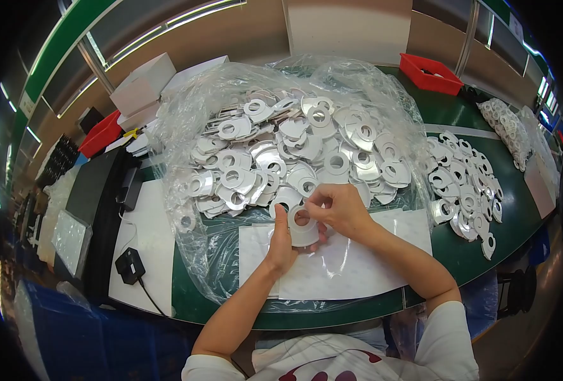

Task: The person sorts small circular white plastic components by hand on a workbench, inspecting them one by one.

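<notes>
Both my left hand and right hand pinch one ring-shaped silver sticker; a small pile lies toward the desk's right edge, a far bigger heap waits on the plastic bag.

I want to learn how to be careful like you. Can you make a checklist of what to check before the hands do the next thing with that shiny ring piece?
1. Ring piece held by both hands: ok, the left hand grips its left side and the right hand pinches its top edge.
2. Ring piece over the white sheet: ok.
3. More pieces close by: ok, a big pile lies on the clear plastic bag just behind the hands.
4. Second group of pieces kept apart on the right: ok.
5. Anything peeled off the held piece: cannot tell, the fingers hide it.
</notes>
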The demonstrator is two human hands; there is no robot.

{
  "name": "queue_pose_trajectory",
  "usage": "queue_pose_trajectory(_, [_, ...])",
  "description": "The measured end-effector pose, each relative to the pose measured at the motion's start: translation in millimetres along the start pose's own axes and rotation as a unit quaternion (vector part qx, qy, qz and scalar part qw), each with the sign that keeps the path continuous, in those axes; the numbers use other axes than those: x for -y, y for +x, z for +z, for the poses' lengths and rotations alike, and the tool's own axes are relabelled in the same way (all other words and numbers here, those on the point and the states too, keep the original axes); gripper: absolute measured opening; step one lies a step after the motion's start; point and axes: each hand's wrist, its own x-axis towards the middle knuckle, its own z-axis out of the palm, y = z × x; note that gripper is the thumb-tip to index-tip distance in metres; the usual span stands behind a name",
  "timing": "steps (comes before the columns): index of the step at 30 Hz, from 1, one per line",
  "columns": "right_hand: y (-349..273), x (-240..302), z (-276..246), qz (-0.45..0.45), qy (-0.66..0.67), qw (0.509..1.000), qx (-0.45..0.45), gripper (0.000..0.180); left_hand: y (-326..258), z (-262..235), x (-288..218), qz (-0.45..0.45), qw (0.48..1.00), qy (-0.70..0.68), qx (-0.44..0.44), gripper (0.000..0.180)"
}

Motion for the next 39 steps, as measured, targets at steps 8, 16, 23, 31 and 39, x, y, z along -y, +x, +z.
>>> queue_pose_trajectory(8, [-9,-1,7,-0.204,-0.272,0.934,-0.108,0.033,-5,13,-7,-0.041,0.999,0.015,-0.011,0.088])
queue_pose_trajectory(16, [-7,18,-26,-0.074,-0.172,0.978,0.089,0.023,-7,9,-10,-0.063,0.998,-0.002,-0.004,0.089])
queue_pose_trajectory(23, [-11,21,-21,-0.078,-0.222,0.97,0.059,0.013,-8,4,-18,-0.085,0.995,0.006,0.044,0.089])
queue_pose_trajectory(31, [-13,46,-143,-0.145,-0.211,0.902,-0.349,0.014,-5,-55,-51,0.244,0.93,0.2,-0.187,0.034])
queue_pose_trajectory(39, [-45,44,-199,-0.007,-0.397,0.741,-0.541,0.026,1,-81,-48,0.294,0.551,0.698,-0.35,0.029])
